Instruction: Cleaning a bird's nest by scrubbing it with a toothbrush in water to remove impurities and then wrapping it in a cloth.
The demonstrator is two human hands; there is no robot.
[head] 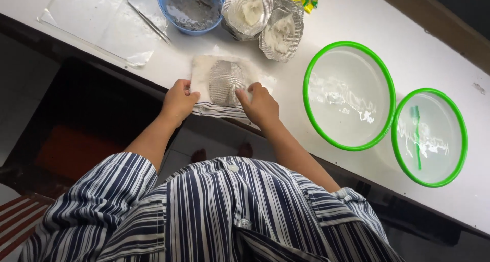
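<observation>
A white cloth (204, 70) lies flat on the white table (357, 17) near its front edge, with a grey metal mesh piece (225, 81) on top and a striped cloth edge (217, 110) under it. My left hand (177, 101) pinches the cloth's left side. My right hand (261, 104) presses its fingers on the cloth's right side, beside the mesh.
Behind the cloth stand a blue bowl (168, 9) of grey material, two mesh moulds (282, 31) with white matter, and tweezers (149, 22) on a clear plastic sheet (97, 22). Two green-rimmed basins of water (349, 95) sit right; the far one (430, 136) holds a green toothbrush (416, 134).
</observation>
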